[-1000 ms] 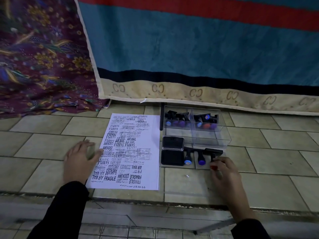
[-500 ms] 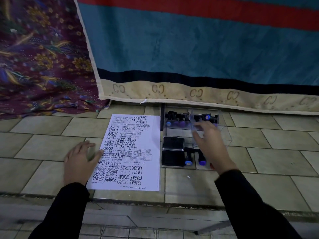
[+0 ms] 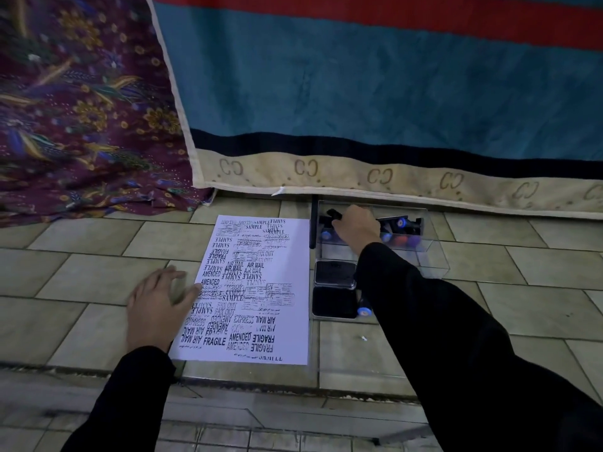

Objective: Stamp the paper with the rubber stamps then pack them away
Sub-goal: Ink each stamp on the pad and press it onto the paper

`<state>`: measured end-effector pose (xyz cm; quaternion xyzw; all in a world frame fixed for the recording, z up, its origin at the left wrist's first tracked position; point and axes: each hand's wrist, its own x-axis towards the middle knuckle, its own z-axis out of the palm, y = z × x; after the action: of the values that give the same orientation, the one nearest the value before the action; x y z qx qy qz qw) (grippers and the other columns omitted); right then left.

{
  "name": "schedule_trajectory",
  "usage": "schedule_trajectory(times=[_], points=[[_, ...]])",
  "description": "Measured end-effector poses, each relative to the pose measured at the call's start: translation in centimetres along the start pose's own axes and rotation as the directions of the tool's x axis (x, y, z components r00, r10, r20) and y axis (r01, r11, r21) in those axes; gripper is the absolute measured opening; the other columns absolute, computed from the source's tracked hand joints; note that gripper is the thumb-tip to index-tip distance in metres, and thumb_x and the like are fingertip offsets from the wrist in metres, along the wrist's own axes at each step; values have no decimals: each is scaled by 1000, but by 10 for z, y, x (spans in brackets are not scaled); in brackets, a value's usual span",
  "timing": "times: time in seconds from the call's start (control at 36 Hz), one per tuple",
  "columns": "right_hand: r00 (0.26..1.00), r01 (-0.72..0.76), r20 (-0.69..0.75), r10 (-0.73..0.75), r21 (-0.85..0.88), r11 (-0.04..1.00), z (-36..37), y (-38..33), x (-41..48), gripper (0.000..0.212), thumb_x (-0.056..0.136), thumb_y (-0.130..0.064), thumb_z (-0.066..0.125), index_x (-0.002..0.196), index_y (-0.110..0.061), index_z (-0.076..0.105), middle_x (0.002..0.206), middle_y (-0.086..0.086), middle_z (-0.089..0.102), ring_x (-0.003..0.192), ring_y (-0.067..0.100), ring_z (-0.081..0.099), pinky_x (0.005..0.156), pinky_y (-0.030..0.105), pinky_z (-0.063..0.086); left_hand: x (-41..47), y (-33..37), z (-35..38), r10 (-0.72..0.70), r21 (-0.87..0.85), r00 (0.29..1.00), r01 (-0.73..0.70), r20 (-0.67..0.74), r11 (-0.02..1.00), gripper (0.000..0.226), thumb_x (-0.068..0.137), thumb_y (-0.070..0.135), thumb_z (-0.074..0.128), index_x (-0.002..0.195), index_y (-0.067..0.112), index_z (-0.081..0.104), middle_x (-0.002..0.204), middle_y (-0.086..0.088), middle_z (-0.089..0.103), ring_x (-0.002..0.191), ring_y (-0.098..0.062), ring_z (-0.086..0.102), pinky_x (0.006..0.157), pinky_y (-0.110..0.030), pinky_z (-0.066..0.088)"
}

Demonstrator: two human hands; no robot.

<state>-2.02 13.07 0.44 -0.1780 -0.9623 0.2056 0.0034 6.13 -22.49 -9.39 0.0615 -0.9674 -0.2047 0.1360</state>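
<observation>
The paper [image 3: 251, 288], crowded with black stamped words, lay flat on the tiled floor [image 3: 81, 282]. The left hand [image 3: 156, 308] rested open and flat, fingers spread, on the floor at the paper's left edge, fingertips touching that edge. The right hand [image 3: 357, 228] reached into the far left part of the clear box [image 3: 434, 256], just right of the paper's far corner, curled over the black stamps [image 3: 404, 223] lying there; whether it gripped one could not be told. The ink pad [image 3: 334, 301] sat open nearer the person, beside the paper's right edge, with one blue-tipped stamp [image 3: 363, 309] just right of it, partly hidden by the sleeve [image 3: 440, 321].
</observation>
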Motion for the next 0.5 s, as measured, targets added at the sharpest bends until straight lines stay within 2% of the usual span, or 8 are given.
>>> schedule_trajectory(times=[0.17, 0.31, 0.36, 0.42, 0.44, 0.5], points=[[996, -84, -1, 84, 15, 996, 3, -4, 3, 24, 86, -24, 57, 100, -6, 64, 109, 15, 66, 105, 32, 59, 88, 35, 43, 0, 2, 0, -1, -6, 1000, 1, -21, 1000, 38, 83, 44, 73, 112, 21, 66, 133, -2, 58, 124, -27, 50, 105, -47, 32], [994, -107, -17, 107, 11, 994, 6, -5, 7, 23, 82, -24, 60, 98, -7, 65, 108, 14, 65, 104, 32, 59, 89, 35, 46, -1, 2, -1, 3, -20, 1000, -4, -30, 1000, 39, 83, 47, 71, 112, 22, 66, 132, -2, 58, 123, -27, 50, 105, -47, 32], [995, -95, -40, 97, 39, 995, 7, -3, 7, 21, 80, -25, 64, 87, -6, 62, 104, 15, 65, 101, 33, 60, 84, 35, 47, -1, 2, -2, 6, -22, 1000, -7, -30, 1000, 45, 82, 55, 64, 112, 22, 66, 132, -2, 58, 123, -27, 50, 105, -47, 33], [994, -72, -72, 80, 100, 992, 9, -1, 8, 26, 79, -28, 67, 71, -8, 52, 91, 13, 64, 94, 33, 62, 73, 32, 45, -1, 3, -3, 6, -23, 1000, -6, -30, 1000, 52, 78, 59, 56, 112, 22, 66, 131, -1, 59, 123, -27, 50, 104, -47, 33], [994, -63, -85, 76, 151, 987, 10, 1, 8, 27, 79, -27, 67, 71, -8, 51, 85, 12, 62, 90, 32, 62, 68, 31, 44, -1, 3, -3, 5, -22, 1000, -5, -29, 1000, 53, 77, 60, 55, 112, 22, 66, 131, -1, 59, 123, -27, 50, 104, -47, 33], [992, -41, -102, 76, 304, 952, 11, 4, 8, 22, 81, -24, 67, 87, -6, 56, 87, 11, 63, 86, 28, 62, 64, 30, 44, -1, 3, -3, 3, -21, 1000, -3, -22, 1000, 53, 77, 61, 54, 112, 22, 66, 131, -1, 58, 123, -27, 50, 104, -47, 32]])
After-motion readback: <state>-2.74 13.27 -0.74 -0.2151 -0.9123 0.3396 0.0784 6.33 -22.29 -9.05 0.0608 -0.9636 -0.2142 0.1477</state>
